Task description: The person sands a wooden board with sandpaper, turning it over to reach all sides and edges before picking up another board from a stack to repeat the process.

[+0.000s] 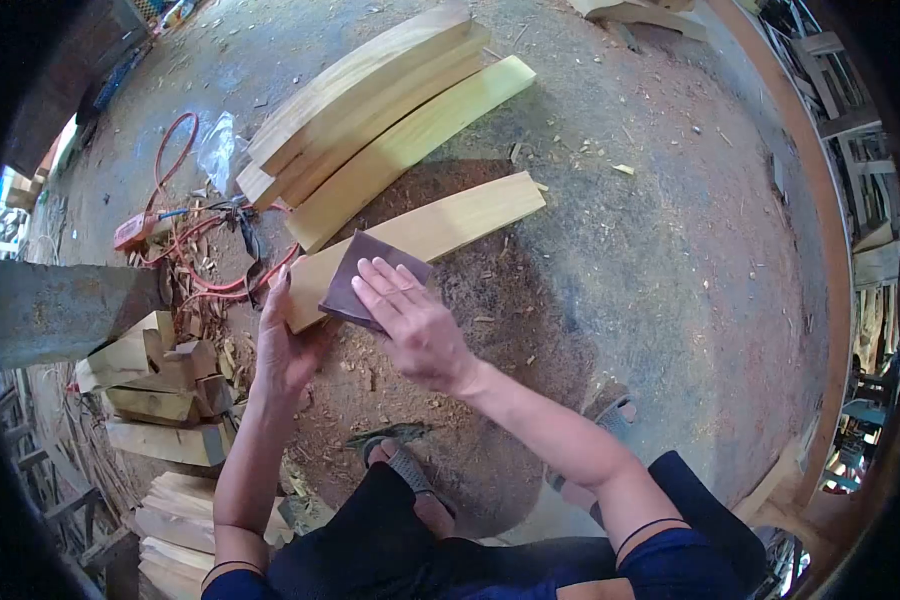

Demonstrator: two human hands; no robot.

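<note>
A pale, slightly curved wooden board (470, 217) slants across the middle of the view. Its near left end is in the grip of my left hand (288, 340), thumb up along the edge and the other fingers partly hidden. On the board's face lies a dark brown sheet of sandpaper (346, 278). My right hand (410, 325) presses it down against the wood, fingers close together and nearly straight, its thumb hidden from view. Just beyond the board are several thicker curved timber pieces (370, 95) lying side by side.
At the left lie a red power tool (135, 231), tangled red cord (232, 290) and a clear plastic bag (220, 150). A concrete post (70, 312) juts in below them. Stacked wood blocks (165, 405) sit near my left arm. Shavings litter the floor (660, 250). My sandalled foot (410, 470) is below.
</note>
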